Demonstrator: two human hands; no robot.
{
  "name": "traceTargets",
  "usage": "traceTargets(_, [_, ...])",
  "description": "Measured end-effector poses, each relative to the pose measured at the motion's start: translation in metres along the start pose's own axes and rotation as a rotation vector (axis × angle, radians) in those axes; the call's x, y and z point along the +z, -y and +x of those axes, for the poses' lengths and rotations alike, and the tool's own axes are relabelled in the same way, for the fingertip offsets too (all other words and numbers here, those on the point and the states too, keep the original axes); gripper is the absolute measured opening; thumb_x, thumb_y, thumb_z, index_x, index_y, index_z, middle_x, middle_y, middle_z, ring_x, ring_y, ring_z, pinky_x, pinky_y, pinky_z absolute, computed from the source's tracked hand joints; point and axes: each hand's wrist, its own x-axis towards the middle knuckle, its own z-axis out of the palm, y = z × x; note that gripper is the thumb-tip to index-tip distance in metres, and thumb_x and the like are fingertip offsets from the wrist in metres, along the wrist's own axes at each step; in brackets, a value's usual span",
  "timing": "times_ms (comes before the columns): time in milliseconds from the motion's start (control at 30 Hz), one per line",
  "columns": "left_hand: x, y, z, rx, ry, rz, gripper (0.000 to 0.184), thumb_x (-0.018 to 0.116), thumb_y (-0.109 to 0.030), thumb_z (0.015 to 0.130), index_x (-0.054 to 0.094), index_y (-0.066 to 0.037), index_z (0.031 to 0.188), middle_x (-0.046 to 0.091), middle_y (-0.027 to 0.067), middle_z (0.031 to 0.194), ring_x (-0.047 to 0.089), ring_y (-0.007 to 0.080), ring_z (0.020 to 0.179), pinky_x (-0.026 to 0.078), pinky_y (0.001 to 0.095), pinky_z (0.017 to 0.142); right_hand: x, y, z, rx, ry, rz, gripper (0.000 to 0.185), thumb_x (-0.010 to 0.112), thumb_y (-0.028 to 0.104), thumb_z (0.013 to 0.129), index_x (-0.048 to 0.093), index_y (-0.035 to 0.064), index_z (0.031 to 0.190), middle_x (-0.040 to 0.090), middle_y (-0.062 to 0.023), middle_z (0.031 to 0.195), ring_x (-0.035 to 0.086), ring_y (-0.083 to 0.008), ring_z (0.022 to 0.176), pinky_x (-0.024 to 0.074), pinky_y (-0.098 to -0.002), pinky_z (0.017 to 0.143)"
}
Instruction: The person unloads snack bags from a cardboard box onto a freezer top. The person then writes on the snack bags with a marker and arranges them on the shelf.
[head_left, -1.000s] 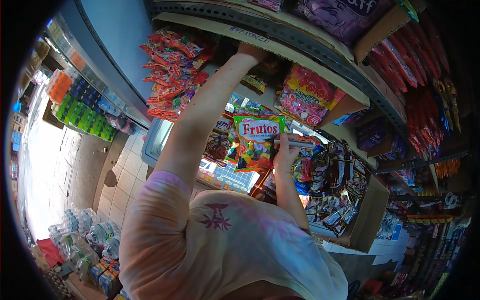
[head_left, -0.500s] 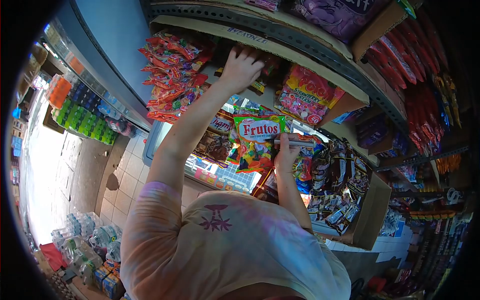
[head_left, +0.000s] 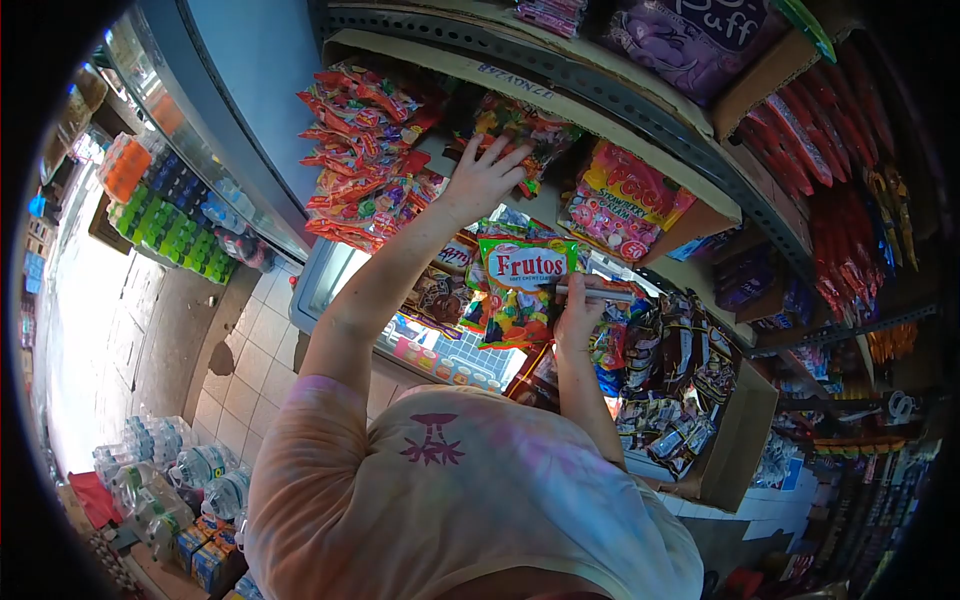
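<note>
My left hand (head_left: 484, 181) reaches up into the shelf box with its fingers spread. Its fingertips are at the lower edge of a colourful candy bag (head_left: 528, 128); whether they press on it I cannot tell. In my right hand (head_left: 577, 318) is a green-edged bag of Frutos chewy candy (head_left: 520, 298), held upright in front of my chest. A slim grey stick-like thing (head_left: 605, 293) lies across the same hand under the thumb. Behind the Frutos bag, a brown candy bag (head_left: 440, 295) is partly covered.
Orange-red candy packets (head_left: 362, 160) are stacked left of my left hand, and a pink strawberry candy bag (head_left: 625, 200) stands to the right. The cardboard shelf edge (head_left: 480, 72) runs above. Dark wrapped sweets fill an open carton (head_left: 740, 440) at lower right.
My left hand has drawn back a little from deep in the shelf box, and its fingers have spread. The colourful bag there now shows more. My right hand still holds the Frutos bag.
</note>
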Motion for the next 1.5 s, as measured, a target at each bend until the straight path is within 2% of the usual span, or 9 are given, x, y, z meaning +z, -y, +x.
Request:
traceTargets(267, [-0.006,0.005,0.015,0.007,0.058,0.005,0.029,0.058,-0.017,0.076,0.053,-0.018,0.104,0.043,0.0028,0.133,0.038,0.0282,0.125,0.023,0.0566,0.102,0.001,0.002,-0.002,0.012,-0.003,0.034,0.017,0.060,0.017,0.088,0.048,0.0081,0.080,0.057,-0.0044,0.071,0.048,-0.0093,0.058,0.0383,-0.0238,0.049])
traceTargets(367, [-0.010,0.019,0.054,0.103,-0.169,0.052,0.031,0.051,-0.017,0.079,0.056,-0.023,0.109,0.048,0.0010,0.129,0.043,0.0249,0.120,0.024,0.0537,0.103,0.003,0.006,-0.003,0.024,0.001,0.030,0.016,0.061,0.016,0.088,0.049,0.0081,0.080,0.057,-0.0042,0.071,0.049,-0.0091,0.058,0.0384,-0.0240,0.048])
traceTargets(600, [0.027,0.028,0.138,-0.222,-0.318,-0.180,0.037,0.053,-0.028,0.084,0.055,-0.014,0.118,0.054,0.0125,0.122,0.049,0.0311,0.114,0.040,0.0401,0.095,0.002,0.007,-0.003,0.031,0.003,0.019,0.017,0.063,0.015,0.086,0.051,0.0071,0.078,0.058,-0.0051,0.072,0.050,-0.0092,0.058,0.0392,-0.0227,0.047])
traceTargets(767, [-0.003,-0.004,0.130,-0.312,-0.052,-0.078,0.035,0.051,-0.026,0.086,0.055,-0.012,0.118,0.052,0.0134,0.123,0.048,0.0277,0.116,0.034,0.0463,0.099,0.000,0.006,-0.002,0.028,-0.006,-0.003,0.017,0.065,0.014,0.085,0.051,0.0065,0.078,0.059,-0.0053,0.071,0.051,-0.0090,0.058,0.0399,-0.0219,0.047])
traceTargets(833, [-0.046,-0.031,0.090,-0.344,0.408,-0.089,0.029,0.053,-0.025,0.085,0.059,-0.013,0.110,0.055,0.0107,0.120,0.050,0.0256,0.113,0.030,0.0538,0.098,0.000,0.006,-0.001,0.029,-0.027,0.001,0.017,0.064,0.014,0.085,0.051,0.0066,0.078,0.059,-0.0052,0.070,0.051,-0.0089,0.057,0.0398,-0.0219,0.047])
traceTargets(900, [-0.030,-0.052,0.020,-0.156,-0.072,-0.337,0.028,0.056,-0.030,0.083,0.063,-0.015,0.106,0.057,0.0098,0.118,0.051,0.0245,0.114,0.022,0.0565,0.101,0.001,0.007,-0.001,0.030,-0.048,0.003,0.017,0.064,0.014,0.085,0.051,0.0068,0.078,0.059,-0.0050,0.070,0.051,-0.0089,0.057,0.0398,-0.0219,0.047])
traceTargets(967, [-0.049,-0.081,-0.030,-0.168,0.203,-0.462,0.036,0.061,-0.038,0.079,0.063,-0.018,0.109,0.054,0.0090,0.123,0.044,0.0261,0.121,0.018,0.0561,0.103,0.001,0.007,0.001,0.042,-0.071,0.048,0.017,0.064,0.013,0.085,0.051,0.0068,0.078,0.059,-0.0050,0.069,0.050,-0.0086,0.056,0.0397,-0.0221,0.048])
traceTargets(1167, [-0.064,-0.119,-0.075,-0.259,0.292,-0.440,0.065,0.069,-0.053,0.066,0.055,-0.025,0.122,0.035,0.0091,0.141,0.022,0.0325,0.134,0.013,0.0636,0.099,0.011,0.011,-0.001,-0.023,-0.029,-0.095,0.017,0.066,0.014,0.084,0.052,0.0054,0.078,0.058,-0.0042,0.068,0.049,-0.0082,0.055,0.0389,-0.0215,0.050])
traceTargets(1500, [-0.055,-0.132,-0.075,-0.400,0.278,-0.410,0.063,0.071,-0.051,0.064,0.054,-0.026,0.119,0.033,0.0087,0.142,0.020,0.0323,0.135,0.011,0.0674,0.098,0.019,0.016,-0.005,-0.064,0.053,-0.226,0.017,0.069,0.009,0.081,0.055,0.0035,0.074,0.059,-0.0024,0.067,0.053,-0.0062,0.059,0.0425,-0.0209,0.053])
